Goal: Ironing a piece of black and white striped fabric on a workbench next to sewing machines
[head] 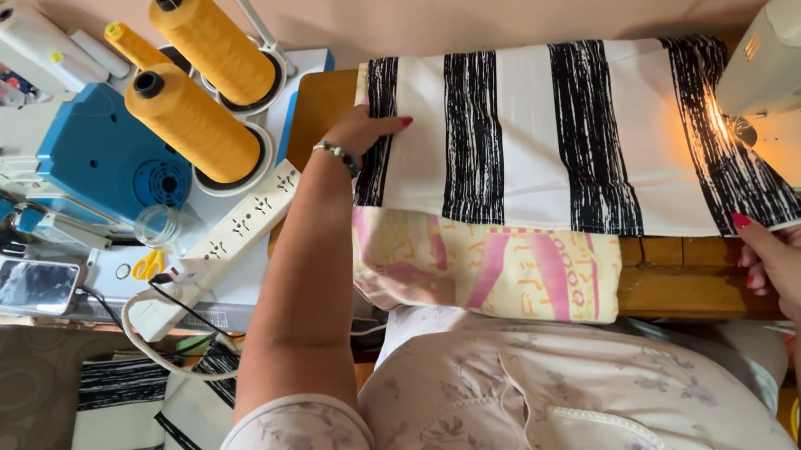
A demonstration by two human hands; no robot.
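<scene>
A black-and-white striped cloth (527,139) lies folded across the wooden sewing table (681,284). My left hand (365,131) rests on the cloth's far left corner, fingers flat on it. My right hand (796,260) pinches the cloth's near right corner at the table's front edge. Under the striped cloth a pink and yellow patterned fabric (489,266) hangs over the front edge toward my lap.
A white sewing machine (788,61) with its lamp lit stands at the right. To the left are a blue and white overlock machine (100,153), yellow thread cones (192,122), a white power strip (247,213), a phone (34,285) and small yellow scissors (146,265). More striped cloth (116,428) lies lower left.
</scene>
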